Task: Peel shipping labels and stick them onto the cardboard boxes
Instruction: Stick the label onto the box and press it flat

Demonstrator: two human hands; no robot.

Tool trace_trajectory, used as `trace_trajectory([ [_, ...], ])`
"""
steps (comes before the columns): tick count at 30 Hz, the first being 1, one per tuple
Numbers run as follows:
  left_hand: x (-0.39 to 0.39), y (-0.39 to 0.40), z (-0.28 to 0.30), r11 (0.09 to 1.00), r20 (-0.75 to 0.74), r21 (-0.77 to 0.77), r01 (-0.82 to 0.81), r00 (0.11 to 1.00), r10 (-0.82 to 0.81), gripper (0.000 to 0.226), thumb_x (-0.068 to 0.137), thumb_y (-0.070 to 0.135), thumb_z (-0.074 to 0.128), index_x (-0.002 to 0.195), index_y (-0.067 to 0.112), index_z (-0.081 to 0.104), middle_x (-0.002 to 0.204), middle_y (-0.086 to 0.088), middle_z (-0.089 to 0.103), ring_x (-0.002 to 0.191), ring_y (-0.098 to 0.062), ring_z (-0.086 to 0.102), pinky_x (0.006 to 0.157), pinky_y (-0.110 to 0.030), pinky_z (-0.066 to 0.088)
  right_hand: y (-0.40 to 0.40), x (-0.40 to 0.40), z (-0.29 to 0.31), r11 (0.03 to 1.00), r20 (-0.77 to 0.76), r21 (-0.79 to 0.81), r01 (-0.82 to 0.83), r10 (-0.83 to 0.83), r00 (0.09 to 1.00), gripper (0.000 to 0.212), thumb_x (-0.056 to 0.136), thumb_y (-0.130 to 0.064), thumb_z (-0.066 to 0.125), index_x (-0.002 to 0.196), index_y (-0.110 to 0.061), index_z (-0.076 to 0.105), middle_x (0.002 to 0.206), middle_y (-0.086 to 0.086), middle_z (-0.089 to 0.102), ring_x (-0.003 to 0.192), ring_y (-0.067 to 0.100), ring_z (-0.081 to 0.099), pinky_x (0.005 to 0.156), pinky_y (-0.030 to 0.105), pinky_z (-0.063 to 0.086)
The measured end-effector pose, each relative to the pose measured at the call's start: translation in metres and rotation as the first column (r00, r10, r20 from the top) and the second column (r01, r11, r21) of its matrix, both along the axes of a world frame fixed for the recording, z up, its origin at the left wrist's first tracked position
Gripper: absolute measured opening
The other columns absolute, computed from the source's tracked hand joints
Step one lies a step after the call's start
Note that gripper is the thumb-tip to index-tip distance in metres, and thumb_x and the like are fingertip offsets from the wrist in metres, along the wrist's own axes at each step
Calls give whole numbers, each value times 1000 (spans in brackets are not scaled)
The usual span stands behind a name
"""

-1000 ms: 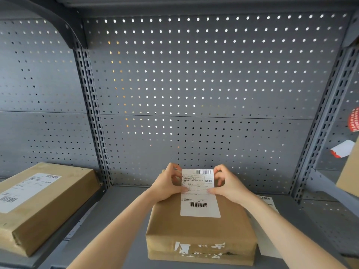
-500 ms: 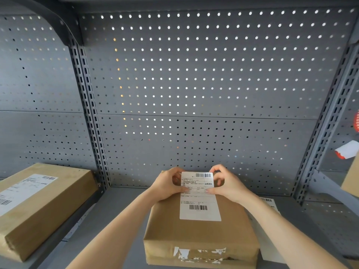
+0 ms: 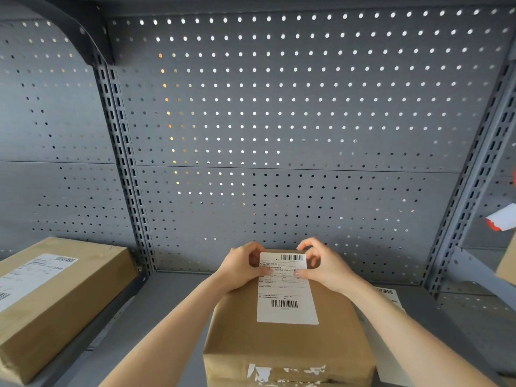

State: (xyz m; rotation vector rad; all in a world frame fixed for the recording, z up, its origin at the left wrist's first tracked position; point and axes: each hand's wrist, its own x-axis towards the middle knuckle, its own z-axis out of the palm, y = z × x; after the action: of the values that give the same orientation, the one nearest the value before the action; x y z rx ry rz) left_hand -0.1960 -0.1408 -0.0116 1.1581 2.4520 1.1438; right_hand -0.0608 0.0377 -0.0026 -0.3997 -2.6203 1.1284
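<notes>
— Two cardboard boxes are seen on a grey metal shelf [image 3: 173, 300] backed by perforated panels [image 3: 279, 107]. Where is the shipping label [image 3: 286, 289]?

— It lies on top of the centre box [image 3: 284, 342], its upper end pinched at either side. The left hand [image 3: 241, 268] is curled at its left edge and the right hand [image 3: 325, 265] at its right, fingers [image 3: 303, 273] closed on the paper and pressed against the box top.

— Can the writing be read?

— Barcodes are printed at the top and near the bottom; the small text between is too fine to read. Torn white scraps are seen on the box's near face.

— And the other box?

— A second box [image 3: 55, 300] sits well apart on the left, a label [image 3: 30, 275] already stuck on its top. Another printed sheet [image 3: 389, 296] is partly hidden under the right forearm.
</notes>
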Motion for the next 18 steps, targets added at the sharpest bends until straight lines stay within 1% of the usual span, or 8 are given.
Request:
trace_trajectory([
  [4, -2, 2, 3, 1000, 17, -6, 24, 1000, -24, 37, 74, 20, 79, 104, 28, 59, 95, 9, 68, 92, -12, 64, 88, -31, 52, 3, -4, 1, 1000, 26, 4, 0, 0, 1000, 47, 73, -19, 78, 111, -30, 53, 89, -11, 66, 81, 9, 51, 67, 22, 38],
  [8, -3, 3, 6, 999, -1, -44, 30, 1000, -30, 32, 74, 22, 79, 98, 32, 60, 92, 12, 67, 89, -11, 62, 86, -28, 51, 6, -8, 2, 999, 39, 37, 7, -8, 999, 35, 73, -24, 78, 103, -28, 61, 95, -8, 64, 80, 8, 50, 64, 20, 38],
  [12, -4, 3, 8, 999, -30, -37, 24, 999, -26, 22, 78, 28, 75, 93, 32, 60, 81, 18, 59, 79, -6, 55, 76, -22, 49, 6, -12, 3, 998, 41, 70, 8, -11, 999, 22, 77, -28, 76, 95, -24, 63, 87, -11, 63, 76, 6, 52, 59, 17, 38],
  [15, -6, 5, 7, 999, -53, -35, 24, 998, -25, 16, 81, 31, 72, 93, 31, 61, 82, 17, 59, 80, -7, 57, 78, -26, 51, 6, -14, 4, 996, 35, 84, 9, -12, 999, 18, 78, -29, 75, 91, -22, 63, 79, -14, 60, 70, 5, 50, 57, 16, 37],
  [18, -7, 7, 6, 998, -79, -50, 26, 996, -30, 15, 81, 27, 73, 89, 31, 61, 81, 18, 58, 80, -8, 55, 80, -29, 51, 6, -15, 3, 995, 40, 99, 1, -5, 999, 18, 79, -28, 75, 91, -20, 63, 76, -15, 58, 67, 4, 48, 55, 15, 35],
])
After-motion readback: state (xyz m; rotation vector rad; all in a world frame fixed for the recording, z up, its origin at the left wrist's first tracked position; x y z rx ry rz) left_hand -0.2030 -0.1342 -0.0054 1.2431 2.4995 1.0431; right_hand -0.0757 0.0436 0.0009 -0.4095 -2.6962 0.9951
